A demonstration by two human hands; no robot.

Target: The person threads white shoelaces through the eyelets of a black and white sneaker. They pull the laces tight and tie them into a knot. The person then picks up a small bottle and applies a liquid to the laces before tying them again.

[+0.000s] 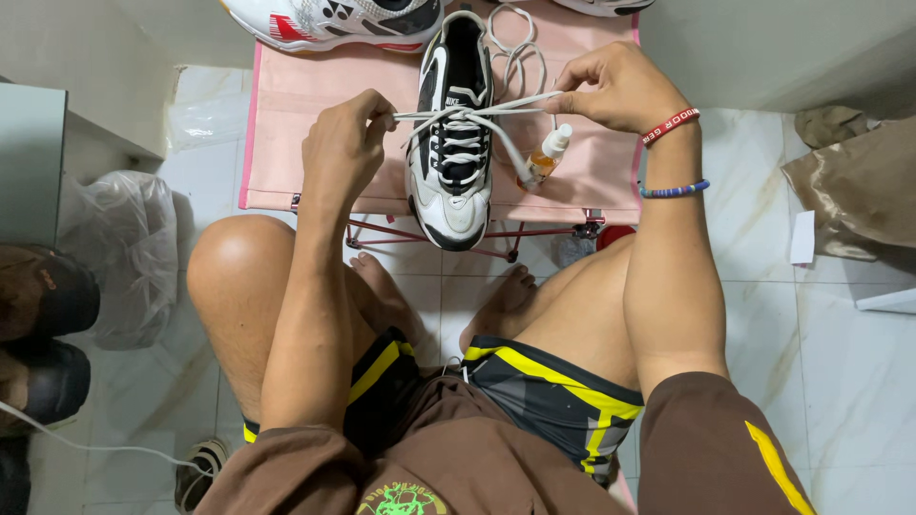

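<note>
White marble-look floor tiles spread under a small pink fabric folding table, and right at its middle the person is working a lace. Left hand pinched tight, fingertips clamped on one end of the white shoelace; right hand closed on the other end, thumb and forefinger gripping it, and the lace runs taut between the two hands across the shoe. Slack loops of it lie coiled on the pink cloth behind. Below that line sits the black-and-white chunky sneaker, upright on its sole, toe pointing toward the person and hanging just over the table's near edge. Just beside the shoe, under the right hand, a small clear spray bottle with amber liquid and a white cap lies tilted on the cloth. On the right wrist, a red band and a blue beaded bracelet. At the table's far edge, a white sneaker with red and black trim. Off left, a crumpled clear plastic bag; off right, brown paper bags on the tiles.
</note>
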